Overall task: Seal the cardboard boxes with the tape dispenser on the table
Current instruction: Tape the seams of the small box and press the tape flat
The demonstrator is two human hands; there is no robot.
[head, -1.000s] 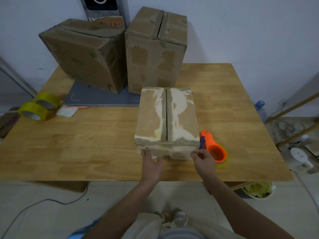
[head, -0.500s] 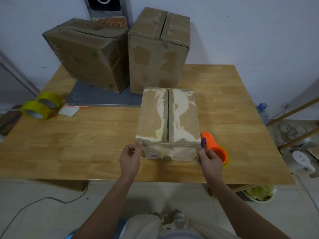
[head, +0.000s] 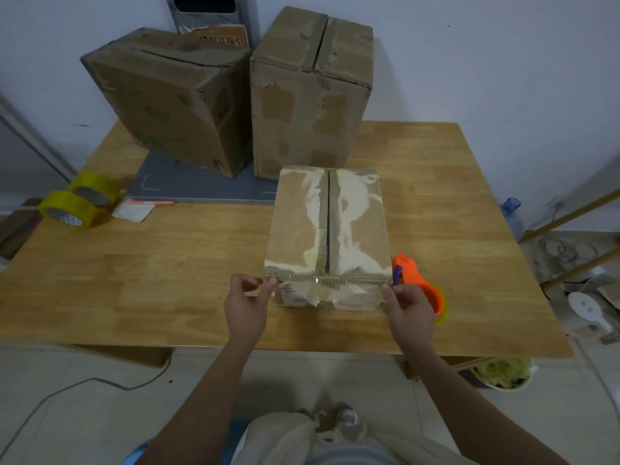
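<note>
Near box: a small cardboard box (head: 327,226) stands at the centre of the frame on the wooden table (head: 174,263), its two top flaps meeting along a middle seam.
Tape strip: a clear strip (head: 330,283) runs across the box's near top edge and front face.
Left hand: the left hand (head: 246,305) is at the box's lower left corner, thumb and forefinger pinching the strip's end.
Right hand: the right hand (head: 409,310) is at the lower right corner, fingertips pinching the strip's other end.
Tape dispenser: the orange dispenser (head: 419,283) lies on the table just right of the box, partly behind the right hand.
Other boxes: two larger cardboard boxes (head: 167,105) (head: 310,95) stand at the upper centre, against the wall.
Spare rolls: two yellow tape rolls (head: 79,204) sit at the left edge of the table.
</note>
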